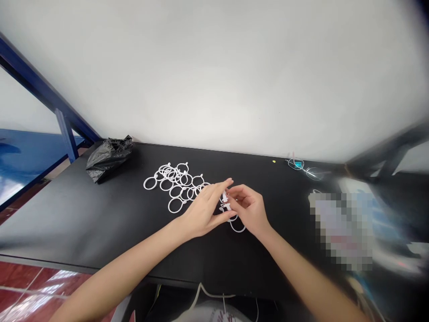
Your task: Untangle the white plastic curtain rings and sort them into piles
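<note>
Thin white plastic rings (pixel 175 205) with small tabs lie in an overlapping heap on the black table (pixel 134 223), left of my hands. My left hand (pixel 204 208) is open, its fingers stretched forward and its thumb apart, beside the small white tabs. My right hand (pixel 251 208) is closed in a pinch on the tab of a white ring (pixel 225 196). More white rings (pixel 238 231) show below the right fingers; whether they rest on the table or hang from the hand I cannot tell. My left hand partly hides the near end of the heap.
A crumpled black plastic bag (pixel 109 156) sits at the back left. Eyeglasses (pixel 296 164) lie near the wall at the back right, by a small yellow bit (pixel 274 161). A blurred, pixelated package (pixel 342 232) is on the right. Blue metal framing (pixel 67 129) rises at left.
</note>
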Available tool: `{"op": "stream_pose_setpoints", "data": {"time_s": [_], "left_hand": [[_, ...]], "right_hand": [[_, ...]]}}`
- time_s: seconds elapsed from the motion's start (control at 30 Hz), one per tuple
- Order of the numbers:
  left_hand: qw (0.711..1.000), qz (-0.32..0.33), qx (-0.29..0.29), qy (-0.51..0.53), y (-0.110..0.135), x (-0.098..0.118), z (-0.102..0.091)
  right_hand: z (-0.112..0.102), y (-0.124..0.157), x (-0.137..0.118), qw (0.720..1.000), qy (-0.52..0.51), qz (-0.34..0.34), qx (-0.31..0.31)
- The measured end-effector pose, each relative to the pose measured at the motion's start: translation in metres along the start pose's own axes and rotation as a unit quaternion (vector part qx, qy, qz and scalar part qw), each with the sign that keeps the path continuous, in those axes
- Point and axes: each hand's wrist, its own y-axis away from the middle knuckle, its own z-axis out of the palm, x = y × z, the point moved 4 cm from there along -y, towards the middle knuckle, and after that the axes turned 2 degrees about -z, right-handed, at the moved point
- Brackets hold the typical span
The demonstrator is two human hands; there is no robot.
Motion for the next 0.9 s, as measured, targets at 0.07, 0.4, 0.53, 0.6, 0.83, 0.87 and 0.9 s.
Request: {"op": "stream_pose_setpoints", "data": {"time_s": [0.07, 0.4, 0.53, 0.6, 0.83, 0.87, 0.9], "left_hand": [[1.0, 0.007, 0.005, 0.013, 0.001, 0.006, 0.003], [0.998, 0.024, 0.061, -0.022, 0.004, -0.004, -0.004], [0.995, 0.053, 0.065, -0.054, 0.001, 0.0, -0.004], [0.993, 0.06, 0.067, -0.079, 0.0, 0.001, -0.005], [0.993, 0.05, 0.06, -0.084, 0.001, -0.002, -0.003], [0.994, 0.048, 0.058, -0.082, 0.002, -0.002, -0.002], [0.994, 0.047, 0.056, -0.081, 0.002, -0.002, -0.002]], "right_hand": [[0.007, 0.005, -0.001, 0.999, -0.009, -0.027, -0.014], [0.003, 0.013, -0.014, 0.992, 0.021, -0.124, -0.008], [0.013, 0.017, -0.014, 0.996, -0.016, -0.092, -0.011], [0.013, 0.017, -0.013, 0.996, -0.038, -0.075, -0.002], [0.012, 0.018, -0.012, 0.995, -0.07, -0.066, -0.013], [0.012, 0.018, -0.013, 0.995, -0.069, -0.068, -0.013], [0.012, 0.018, -0.013, 0.995, -0.066, -0.069, -0.012]]}}
